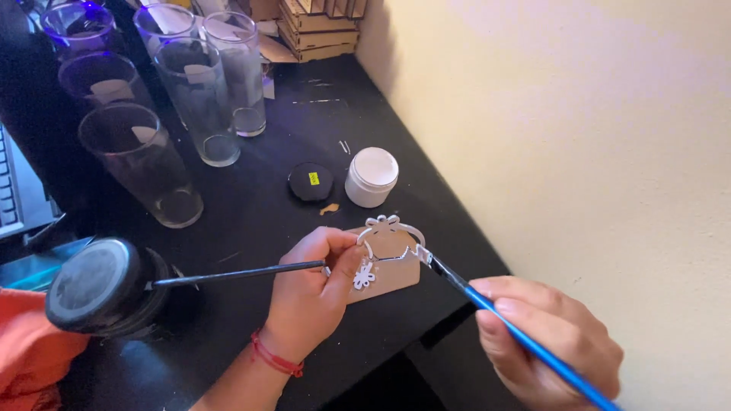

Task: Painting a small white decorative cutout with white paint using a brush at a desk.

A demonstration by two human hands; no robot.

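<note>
The left hand [308,293] pinches a thin, flat wooden cutout with white-painted filigree [384,259] at its 9 o'clock edge, above the black table [251,205]. The right hand [552,342], fingers closed on a blue-handled paintbrush [518,335], touches its 3 o'clock edge. The piece appears light, stiff and fragile; support unpainted edges only.

6 glasses [196,99], 2 brushes [525,342], 1 white jar [371,176], 1 black lid [311,181], 1 wood cutout [388,262].

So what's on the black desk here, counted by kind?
Tall clear glasses: 6
Paintbrushes: 2, one with a blue handle, one with a black handle
Small white jar: 1
Black lid: 1
White cut-out piece: 1, in the left hand
Total: 11
</note>
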